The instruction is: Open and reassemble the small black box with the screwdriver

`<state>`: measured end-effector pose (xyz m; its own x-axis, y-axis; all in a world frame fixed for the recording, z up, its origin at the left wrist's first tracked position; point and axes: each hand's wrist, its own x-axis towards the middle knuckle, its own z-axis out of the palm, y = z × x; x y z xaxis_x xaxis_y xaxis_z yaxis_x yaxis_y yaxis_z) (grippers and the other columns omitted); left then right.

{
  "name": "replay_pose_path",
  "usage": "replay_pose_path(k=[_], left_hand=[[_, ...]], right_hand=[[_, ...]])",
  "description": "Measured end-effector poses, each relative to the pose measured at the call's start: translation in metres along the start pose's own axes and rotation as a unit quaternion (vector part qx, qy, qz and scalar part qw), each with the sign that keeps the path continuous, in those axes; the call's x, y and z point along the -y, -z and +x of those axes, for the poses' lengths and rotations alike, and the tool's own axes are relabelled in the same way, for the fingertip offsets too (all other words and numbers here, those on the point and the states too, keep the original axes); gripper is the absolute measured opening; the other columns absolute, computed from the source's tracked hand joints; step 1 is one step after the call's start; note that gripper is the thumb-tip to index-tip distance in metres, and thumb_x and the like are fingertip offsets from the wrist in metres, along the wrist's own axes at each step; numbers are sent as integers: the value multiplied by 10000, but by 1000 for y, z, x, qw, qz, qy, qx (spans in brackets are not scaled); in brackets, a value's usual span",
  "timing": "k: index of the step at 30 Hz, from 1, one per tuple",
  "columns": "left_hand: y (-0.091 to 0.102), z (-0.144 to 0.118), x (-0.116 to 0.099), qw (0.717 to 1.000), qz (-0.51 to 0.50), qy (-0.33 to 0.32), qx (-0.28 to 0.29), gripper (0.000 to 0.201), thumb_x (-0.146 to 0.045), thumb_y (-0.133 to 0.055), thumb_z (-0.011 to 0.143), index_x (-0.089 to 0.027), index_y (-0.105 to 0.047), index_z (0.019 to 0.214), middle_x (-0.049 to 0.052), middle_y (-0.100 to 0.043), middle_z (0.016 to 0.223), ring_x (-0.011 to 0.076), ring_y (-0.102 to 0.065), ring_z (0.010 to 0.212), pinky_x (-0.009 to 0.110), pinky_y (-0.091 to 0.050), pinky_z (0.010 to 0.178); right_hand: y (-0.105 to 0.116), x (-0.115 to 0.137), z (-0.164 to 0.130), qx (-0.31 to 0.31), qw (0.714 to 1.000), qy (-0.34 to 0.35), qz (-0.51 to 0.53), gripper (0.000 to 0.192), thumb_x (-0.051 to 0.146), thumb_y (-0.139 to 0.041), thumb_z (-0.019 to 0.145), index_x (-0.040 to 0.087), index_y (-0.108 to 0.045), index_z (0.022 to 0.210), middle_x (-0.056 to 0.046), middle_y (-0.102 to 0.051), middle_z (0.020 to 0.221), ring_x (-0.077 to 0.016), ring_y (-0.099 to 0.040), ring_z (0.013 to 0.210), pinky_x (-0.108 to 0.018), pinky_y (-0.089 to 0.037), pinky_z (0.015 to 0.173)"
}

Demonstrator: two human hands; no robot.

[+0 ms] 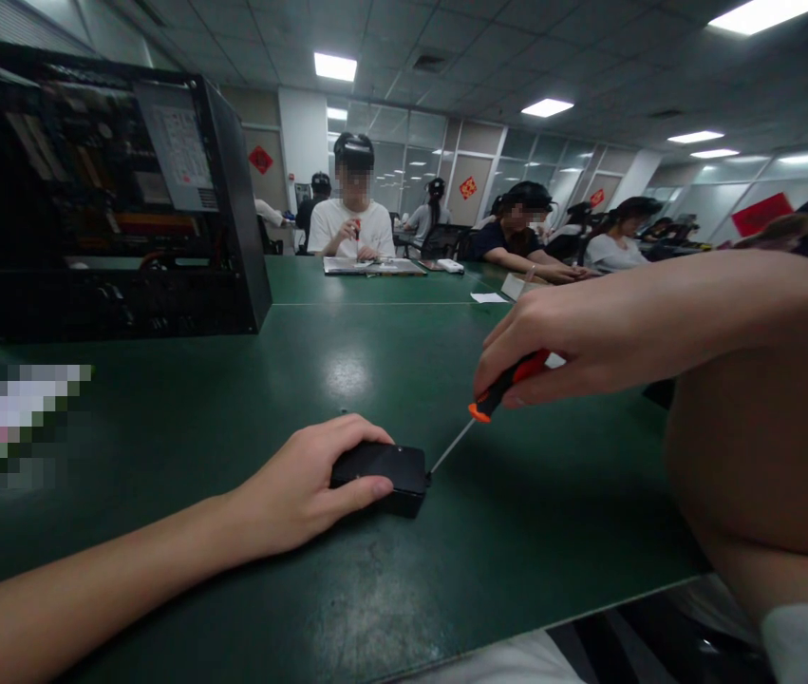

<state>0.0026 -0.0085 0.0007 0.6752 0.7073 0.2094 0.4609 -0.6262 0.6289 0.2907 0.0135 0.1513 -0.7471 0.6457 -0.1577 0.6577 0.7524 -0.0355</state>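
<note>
I'm looking down at a green table point(347, 608) w/ both hands out in front. My left hand point(304, 489) is lying on a small black box point(382, 475), fingers curled over its top and thumb pressing along the near side, so it's holding the box flat on the table. The box is sitting near the middle of the table, just in front of me. My right hand point(574, 342) is gripping a screwdriver point(481, 408) w/ an orange and black handle, fingers wrapped tight round it. The thin metal shaft is slanting down and left, and its tip is touching the right end of the box. My bare knee point(766, 456) is sticking up on the right, near the table edge. A big open PC case point(104, 190) is standing on the table at the back left, well apart from the box. Across the table, other people point(353, 214) are sitting and working w/ their own things. A blurred patch is covering something at the far left.
</note>
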Motion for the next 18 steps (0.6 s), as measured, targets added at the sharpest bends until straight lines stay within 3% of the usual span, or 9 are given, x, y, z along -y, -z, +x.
replay_pose_path(k=[3, 8, 13, 18], left_hand=[[0, 0, 0, 1000, 2, 0, 0, 271, -366, -646, 949, -214, -657, 1173, 44, -705, 1127, 227, -647, 999, 329, -466, 867], [1, 0, -1, 1000, 3, -1, -2, 269, -364, -647, 942, -212, -664, 1163, 52, -712, 1126, 235, -651, 999, 336, -473, 872], [0, 0, -1, 1000, 3, 2, -6, 275, -373, -654, 932, -213, -672, 1155, 55, -721, 1120, 239, -658, 988, 341, -485, 872], [0, -1, -1, 1000, 6, 0, -2, 286, -372, -659, 934, -217, -667, 1174, 57, -718, 1141, 239, -654, 1009, 347, -480, 893]], right_hand=[[3, 1, 1, 79, 997, 17, 21, 271, 385, -607, 924, 333, -775, 1130, 29, -779, 1032, -173, -707, 843, -267, -532, 729], [6, 2, -1, 65, 998, 6, 27, 291, 361, -578, 945, 275, -775, 1141, -5, -778, 1041, -167, -703, 870, -257, -525, 739], [5, -3, 4, 73, 997, 11, 16, 301, 398, -581, 918, 316, -771, 1136, 5, -773, 1050, -190, -707, 863, -286, -545, 722], [2, -6, 17, 82, 996, 3, 28, 310, 423, -606, 898, 244, -780, 1082, -13, -772, 991, -174, -690, 819, -262, -487, 685]])
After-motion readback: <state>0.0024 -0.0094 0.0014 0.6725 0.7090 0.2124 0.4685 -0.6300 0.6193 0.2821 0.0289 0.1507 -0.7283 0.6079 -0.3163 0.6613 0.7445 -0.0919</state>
